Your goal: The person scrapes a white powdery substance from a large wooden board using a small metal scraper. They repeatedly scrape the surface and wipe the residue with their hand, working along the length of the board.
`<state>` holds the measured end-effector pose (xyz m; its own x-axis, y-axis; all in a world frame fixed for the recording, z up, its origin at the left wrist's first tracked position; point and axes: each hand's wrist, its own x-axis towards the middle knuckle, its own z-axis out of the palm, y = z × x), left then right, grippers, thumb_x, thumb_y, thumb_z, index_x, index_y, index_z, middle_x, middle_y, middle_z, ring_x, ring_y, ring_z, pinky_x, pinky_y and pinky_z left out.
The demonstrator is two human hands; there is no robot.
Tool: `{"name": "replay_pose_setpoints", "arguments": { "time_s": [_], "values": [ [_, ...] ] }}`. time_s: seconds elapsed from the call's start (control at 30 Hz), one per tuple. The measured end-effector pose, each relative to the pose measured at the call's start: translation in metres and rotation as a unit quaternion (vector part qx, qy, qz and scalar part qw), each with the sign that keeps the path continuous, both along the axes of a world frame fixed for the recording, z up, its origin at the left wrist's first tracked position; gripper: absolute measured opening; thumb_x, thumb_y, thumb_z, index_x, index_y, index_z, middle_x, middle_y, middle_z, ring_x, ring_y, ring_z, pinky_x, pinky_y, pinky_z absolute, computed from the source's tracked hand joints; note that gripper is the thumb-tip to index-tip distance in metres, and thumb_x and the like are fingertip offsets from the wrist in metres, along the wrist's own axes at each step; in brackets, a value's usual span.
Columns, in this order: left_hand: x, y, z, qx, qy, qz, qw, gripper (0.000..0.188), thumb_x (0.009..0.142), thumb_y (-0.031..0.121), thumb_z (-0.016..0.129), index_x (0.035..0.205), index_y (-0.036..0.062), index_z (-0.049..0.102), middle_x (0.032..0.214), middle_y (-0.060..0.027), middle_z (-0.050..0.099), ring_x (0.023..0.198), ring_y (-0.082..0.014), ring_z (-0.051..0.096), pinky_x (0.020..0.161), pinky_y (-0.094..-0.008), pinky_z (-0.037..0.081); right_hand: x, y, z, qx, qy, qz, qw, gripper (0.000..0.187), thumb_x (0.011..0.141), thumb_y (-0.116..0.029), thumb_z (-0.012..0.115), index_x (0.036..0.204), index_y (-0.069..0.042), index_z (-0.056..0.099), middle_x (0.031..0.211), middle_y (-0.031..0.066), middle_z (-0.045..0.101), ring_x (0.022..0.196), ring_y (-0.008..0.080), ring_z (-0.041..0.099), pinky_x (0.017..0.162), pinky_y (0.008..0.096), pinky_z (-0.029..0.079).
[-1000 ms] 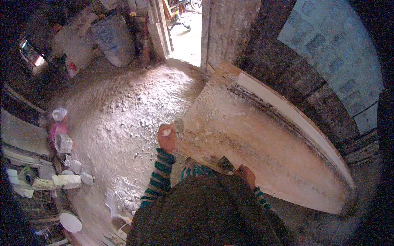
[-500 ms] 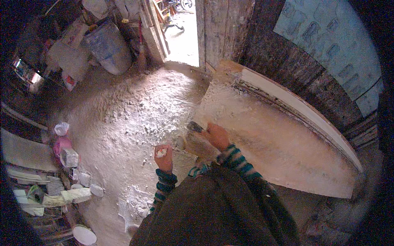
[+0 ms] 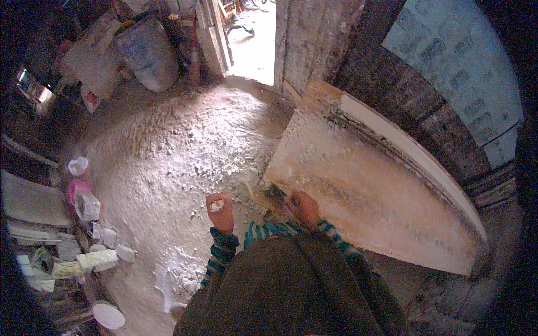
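My left hand [image 3: 220, 215] is closed around a small whitish lump [image 3: 216, 206], held over the dusty floor left of the wooden board. Over the board's near left edge, my right hand [image 3: 304, 209] grips a dark, short tool [image 3: 274, 193] that points to the left. The tool is blurred, and its exact kind cannot be made out. Pale dust and crumbs cover the wooden board [image 3: 358, 182]. Just left of the tool is a curved tan piece [image 3: 247, 192], partly hidden. Striped teal cloth [image 3: 269, 231] shows below the hands.
A raised pale strip [image 3: 409, 143] runs along the board's far side. Whitish debris litters the floor [image 3: 151, 185], with a white sheet holding fragments [image 3: 182, 277] near my left side. Containers and blocks [image 3: 98, 260] line the left. A large barrel [image 3: 148, 56] stands near the bright doorway [image 3: 252, 47].
My right hand and the dark tool have moved closer to my body, down along the board's edge. My left hand keeps its hold on the lump. The view has shifted slightly.
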<state>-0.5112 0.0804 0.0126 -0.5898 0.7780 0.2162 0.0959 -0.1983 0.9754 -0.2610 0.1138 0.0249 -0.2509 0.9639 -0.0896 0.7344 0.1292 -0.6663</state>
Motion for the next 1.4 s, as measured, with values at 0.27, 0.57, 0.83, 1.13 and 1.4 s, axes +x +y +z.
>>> {"name": "replay_pose_setpoints", "arguments": {
  "time_s": [0.27,0.57,0.83,1.13,1.4],
  "values": [
    [0.025,0.003,0.006,-0.137,0.026,-0.078,0.987,0.02,0.073,0.004,0.068,0.084,0.0083,0.051,0.084,-0.0054,0.053,0.076,-0.0191,0.053,0.07,-0.0328,0.046,-0.003,0.032,0.043,0.007,-0.025,-0.045,0.999,0.026,0.077,-0.029,0.063,0.083,-0.004,0.059,0.08,0.015,0.06,0.072,0.0329,0.058,0.063,0.042,0.044],
    [0.113,0.015,-0.068,-0.054,0.004,-0.425,0.903,0.022,0.074,0.009,0.068,0.09,0.0069,0.054,0.078,-0.0046,0.056,0.076,-0.0186,0.056,0.069,-0.0326,0.047,0.123,-0.072,0.03,-0.019,-0.118,-0.315,0.942,0.026,0.075,-0.027,0.068,0.075,-0.004,0.055,0.069,0.0122,0.059,0.067,0.0313,0.057,0.061,0.038,0.044],
    [-0.065,0.05,0.013,-0.049,0.296,-0.211,0.93,0.015,0.071,0.001,0.065,0.08,0.0049,0.053,0.082,-0.0068,0.052,0.074,-0.0196,0.053,0.069,-0.0295,0.044,0.127,-0.088,0.033,-0.029,-0.121,-0.297,0.947,0.027,0.077,-0.028,0.067,0.074,-0.005,0.053,0.07,0.013,0.059,0.066,0.0311,0.058,0.058,0.0384,0.044],
    [0.103,0.015,-0.08,-0.006,-0.042,-0.427,0.903,0.019,0.072,0.006,0.067,0.089,0.0064,0.057,0.082,-0.0064,0.059,0.083,-0.0191,0.055,0.076,-0.0314,0.045,0.113,-0.079,0.026,0.001,-0.096,-0.258,0.961,0.025,0.077,-0.026,0.066,0.076,-0.004,0.053,0.071,0.0142,0.058,0.067,0.0317,0.058,0.059,0.0401,0.044],
    [0.007,0.055,-0.03,-0.138,0.027,-0.372,0.917,0.01,0.072,0.002,0.063,0.078,0.0061,0.057,0.077,-0.0077,0.055,0.08,-0.0207,0.054,0.074,-0.0323,0.045,0.133,-0.081,0.029,0.032,-0.115,-0.32,0.94,0.024,0.076,-0.024,0.068,0.075,-0.004,0.054,0.073,0.0137,0.06,0.069,0.0311,0.059,0.06,0.0388,0.044]
  ]
}}
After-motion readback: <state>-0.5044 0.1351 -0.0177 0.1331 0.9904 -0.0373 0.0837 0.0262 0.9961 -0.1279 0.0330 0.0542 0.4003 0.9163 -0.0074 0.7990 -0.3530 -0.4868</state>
